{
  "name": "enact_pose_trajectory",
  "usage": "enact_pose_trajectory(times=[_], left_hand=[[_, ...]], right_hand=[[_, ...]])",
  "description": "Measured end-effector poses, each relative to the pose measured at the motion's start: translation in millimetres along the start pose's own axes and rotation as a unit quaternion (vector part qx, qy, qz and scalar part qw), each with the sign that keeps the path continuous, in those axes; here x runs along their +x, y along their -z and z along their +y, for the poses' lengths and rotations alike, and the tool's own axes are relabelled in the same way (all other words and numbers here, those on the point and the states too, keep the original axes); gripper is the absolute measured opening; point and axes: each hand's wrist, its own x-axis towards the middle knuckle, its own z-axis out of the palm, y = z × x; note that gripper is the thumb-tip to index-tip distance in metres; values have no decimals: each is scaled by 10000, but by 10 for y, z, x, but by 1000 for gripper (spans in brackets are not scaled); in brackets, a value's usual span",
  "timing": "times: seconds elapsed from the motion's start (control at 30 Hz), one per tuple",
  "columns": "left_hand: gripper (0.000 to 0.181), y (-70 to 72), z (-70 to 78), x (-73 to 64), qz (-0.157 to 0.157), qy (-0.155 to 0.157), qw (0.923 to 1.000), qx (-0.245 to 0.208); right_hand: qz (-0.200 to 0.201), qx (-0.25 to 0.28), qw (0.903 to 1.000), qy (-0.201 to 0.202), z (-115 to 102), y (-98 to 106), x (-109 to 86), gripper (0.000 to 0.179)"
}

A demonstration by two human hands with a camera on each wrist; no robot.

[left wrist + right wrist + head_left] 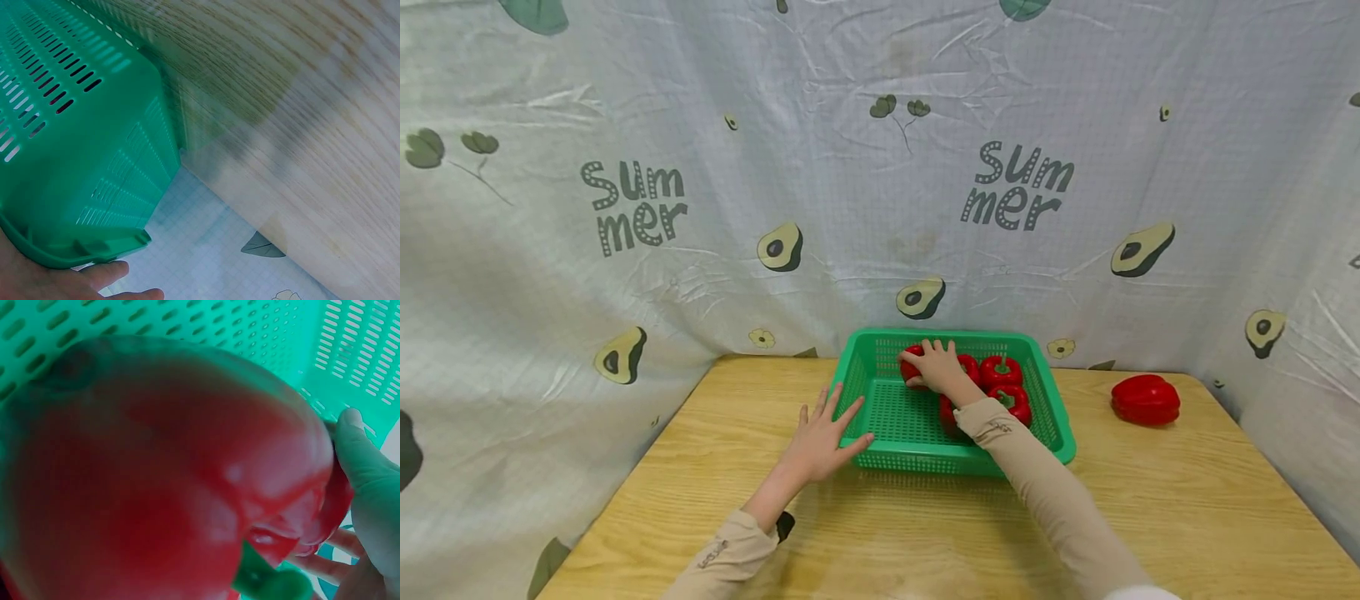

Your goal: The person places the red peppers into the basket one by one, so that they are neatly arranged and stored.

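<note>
A green plastic basket [940, 450] stands on the table with several red bell peppers in its right half and back. Reaching into it, my right hand [937, 367] grips a red bell pepper [912, 363] near the back wall. In the right wrist view the thumb and fingers lie around that pepper [339, 506], while another bell pepper [162, 462] with a green stem fills the foreground. My left hand [818, 440] has its fingers spread and straight at the basket's left front corner. The left wrist view has its fingers right at the basket's rim [81, 257].
One more red bell pepper [1146, 400] lies on the wooden table [1180, 500], right of the basket. Behind the table hangs a pale printed cloth [850, 183] with avocados and lettering. It continues along both sides.
</note>
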Motion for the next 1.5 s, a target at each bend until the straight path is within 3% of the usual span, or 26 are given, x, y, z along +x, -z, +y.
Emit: enact_pose_trajectory(times=[0.37,0.57,0.8,1.13,1.5], left_hand=[[63,6,30,-12,-65,39,10000,-21],[63,-6,31,-13,-50,29,10000,27],[64,-17,30,-26,20,4,10000,-12],[64,12,50,-18,-124,88,9999,-33],[63,-8,50,-7,-65,96,9999,17]], right_hand=[[-583,600,9965,86,-12,-14,-14,47],[-795,681,9945,55,-16,-43,-36,48],[-781,289,9965,75,-15,-40,-58,55],[-696,-208,9974,6,-6,-30,-45,61],[-783,227,9967,15,125,110,-130,68]])
